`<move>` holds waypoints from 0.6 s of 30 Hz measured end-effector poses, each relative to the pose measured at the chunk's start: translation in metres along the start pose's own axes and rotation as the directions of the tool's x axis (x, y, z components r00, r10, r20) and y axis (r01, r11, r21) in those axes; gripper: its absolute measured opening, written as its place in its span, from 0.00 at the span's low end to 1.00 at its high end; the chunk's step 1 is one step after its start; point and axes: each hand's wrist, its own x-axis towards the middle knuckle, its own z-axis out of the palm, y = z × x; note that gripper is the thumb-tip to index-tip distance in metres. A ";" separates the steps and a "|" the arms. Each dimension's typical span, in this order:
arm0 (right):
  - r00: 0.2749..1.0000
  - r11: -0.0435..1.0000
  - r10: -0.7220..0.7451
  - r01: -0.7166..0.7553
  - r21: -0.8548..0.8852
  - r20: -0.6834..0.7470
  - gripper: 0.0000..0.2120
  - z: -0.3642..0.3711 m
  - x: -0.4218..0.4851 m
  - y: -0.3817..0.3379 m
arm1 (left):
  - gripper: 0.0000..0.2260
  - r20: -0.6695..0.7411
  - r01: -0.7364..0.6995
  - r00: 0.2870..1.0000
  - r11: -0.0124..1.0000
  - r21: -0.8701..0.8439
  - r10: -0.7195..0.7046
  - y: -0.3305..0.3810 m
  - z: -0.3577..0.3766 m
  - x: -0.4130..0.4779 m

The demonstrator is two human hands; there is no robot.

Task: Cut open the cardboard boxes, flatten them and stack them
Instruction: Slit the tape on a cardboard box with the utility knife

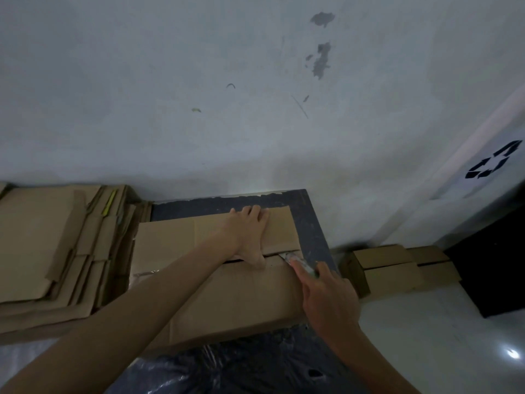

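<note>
Cardboard box (227, 302) lies on the dark mat (312, 223) before me; my right hand (329, 302) curls round the cutter (301, 264), its blade at the right end of the top seam, placed to slit it; beyond, my left hand (250, 234) presses the far flap, fingers straight, steadying the box; the flattened stack (42, 245) sits to the left.

The single head-worn camera looks forward and down from close above the cardboard box (244, 302), facing the wall (199, 81) just behind it.
</note>
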 end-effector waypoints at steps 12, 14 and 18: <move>0.997 0.999 0.038 -0.040 0.032 0.069 0.25 -0.006 -0.004 -0.013 | 0.50 0.042 0.051 0.998 0.995 0.084 -0.054 0.003 0.000 -0.010; 0.994 0.997 0.064 -0.068 0.042 0.086 0.23 -0.006 -0.007 -0.015 | 0.49 0.008 0.054 0.998 0.995 0.088 -0.055 0.002 0.003 -0.012; 0.998 0.994 0.027 -0.032 0.100 0.050 0.19 -0.009 -0.014 -0.005 | 0.48 0.004 0.057 0.998 0.995 0.076 -0.058 0.000 0.006 -0.012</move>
